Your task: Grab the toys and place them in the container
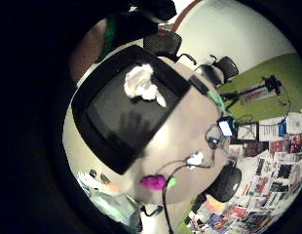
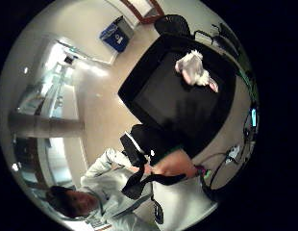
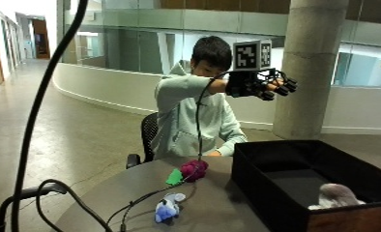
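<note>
Your gloved right hand (image 3: 262,85) is raised high above the table, level with your head, over the near end of the black container (image 3: 261,193). Its fingers (image 3: 282,88) are spread and only slightly bent, and nothing is held in them.

The container is a large, shallow, rectangular black box with upright walls and a dark floor, standing on the round grey table (image 3: 210,212) and taking up much of its right side. One toy lies inside it: a white plush animal (image 3: 335,195) with a soft, lumpy body and a pink-tipped part, resting on the floor close to one wall. The palm views show the same white plush (image 1: 141,84) near a corner of the box, with the shadow of your spread hand falling on the bare floor beside it.

Two toys are on the tabletop outside the container. A magenta plush (image 3: 194,169) with a bright green leaf-like piece sits just in front of your seated body, near the container's wall but apart from it. A small blue-and-white plush (image 3: 167,208) lies nearer the camera, well apart from the box. From the little-finger side camera both appear again, the magenta one (image 1: 154,182) and the pale one (image 1: 195,158), on the table beside the container
</note>
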